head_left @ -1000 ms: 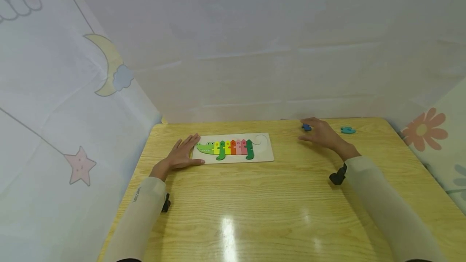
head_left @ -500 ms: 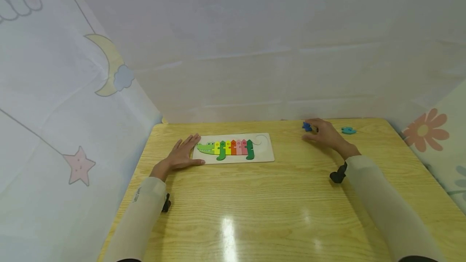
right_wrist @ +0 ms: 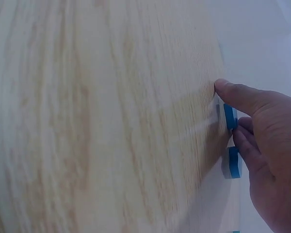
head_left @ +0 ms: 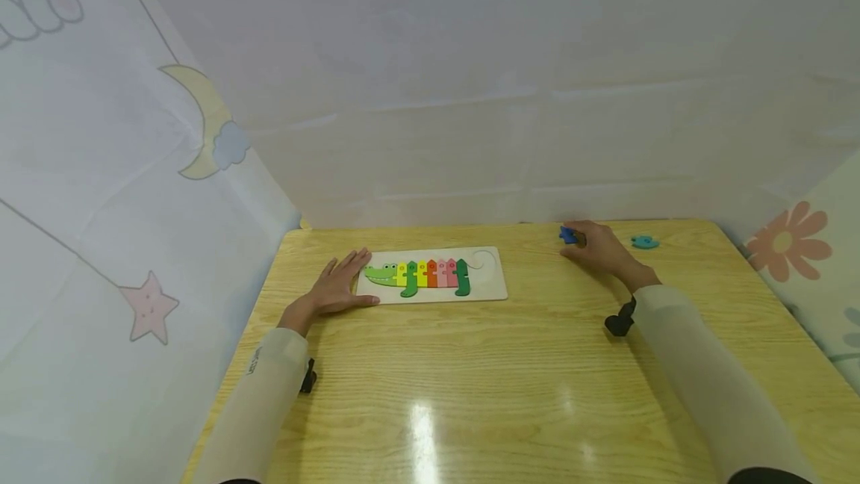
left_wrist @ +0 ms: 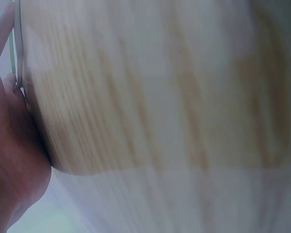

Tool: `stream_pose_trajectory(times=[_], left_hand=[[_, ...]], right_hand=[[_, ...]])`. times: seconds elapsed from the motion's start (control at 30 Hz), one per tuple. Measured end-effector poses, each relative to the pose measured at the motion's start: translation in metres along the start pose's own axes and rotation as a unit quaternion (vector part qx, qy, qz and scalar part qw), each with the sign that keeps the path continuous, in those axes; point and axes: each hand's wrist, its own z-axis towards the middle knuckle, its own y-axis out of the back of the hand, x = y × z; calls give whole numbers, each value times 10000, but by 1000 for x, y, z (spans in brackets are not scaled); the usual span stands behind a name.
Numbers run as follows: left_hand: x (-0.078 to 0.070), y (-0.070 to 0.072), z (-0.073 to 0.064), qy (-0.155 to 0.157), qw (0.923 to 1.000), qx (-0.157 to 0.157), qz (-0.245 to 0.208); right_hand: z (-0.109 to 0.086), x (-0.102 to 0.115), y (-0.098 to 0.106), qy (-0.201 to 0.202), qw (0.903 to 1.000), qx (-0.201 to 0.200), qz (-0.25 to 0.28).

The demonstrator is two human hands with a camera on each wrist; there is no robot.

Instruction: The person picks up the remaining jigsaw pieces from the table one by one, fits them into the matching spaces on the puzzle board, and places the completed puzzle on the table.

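My left hand lies spread at the left end of a crocodile puzzle board, its thumb along the near edge and fingers by the far corner. Colourful crocodile pieces sit in the board; the tail outline at its right end is bare. Far right, my right hand reaches around a blue puzzle piece lying on the table. In the right wrist view, fingertips touch or nearly touch this blue piece, while the thumb stays apart from it. A second blue piece lies under the hand.
A teal puzzle piece lies right of my right hand, near the back edge of the wooden table. White printed sheets stand behind and along both sides. The left wrist view is mostly blurred wood.
My right hand has shifted slightly right and its fingers have drawn closer around the blue piece. The left hand and board stay in place.
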Motion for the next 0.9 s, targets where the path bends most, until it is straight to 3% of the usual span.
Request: stream_pose_trajectory(times=[0.4, 0.9], left_hand=[[2, -1, 0, -19, 10000, -10, -5], [-5, 3, -4, -135, 9998, -75, -123]], right_hand=[[0, 3, 0, -106, 9995, 168, 263], [4, 2, -2, -122, 9999, 32, -61]])
